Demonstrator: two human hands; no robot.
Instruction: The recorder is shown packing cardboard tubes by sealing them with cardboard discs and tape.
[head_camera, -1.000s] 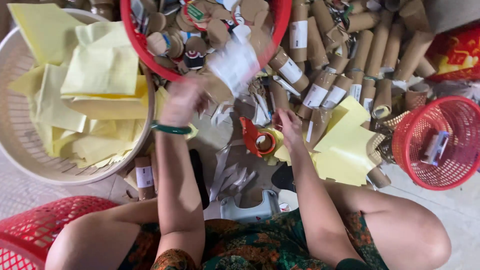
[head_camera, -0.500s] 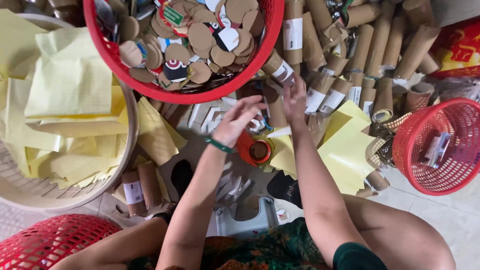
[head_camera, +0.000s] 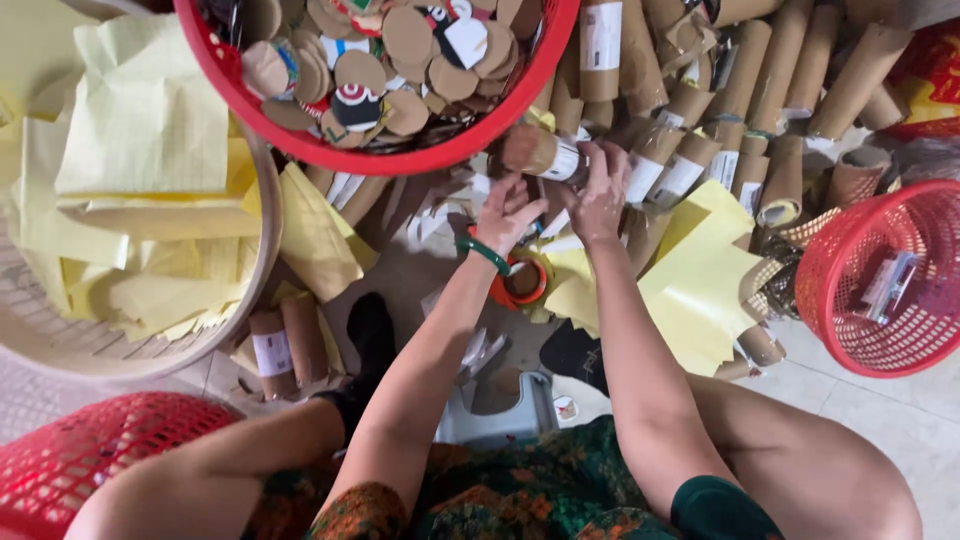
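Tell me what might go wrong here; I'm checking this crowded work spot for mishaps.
Both hands, left hand and right hand, meet at a cardboard tube right under the rim of the big red basket; a lift could knock the rim and spill the cardboard discs. The tape roll lies just under the left wrist and could be dragged. Loose yellow sheets might slide underfoot.

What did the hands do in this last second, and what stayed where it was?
The left hand drew back from the red basket of cardboard discs and joined the right hand on a cardboard tube, which both now hold. The orange tape roll and yellow paper sheets stayed put.
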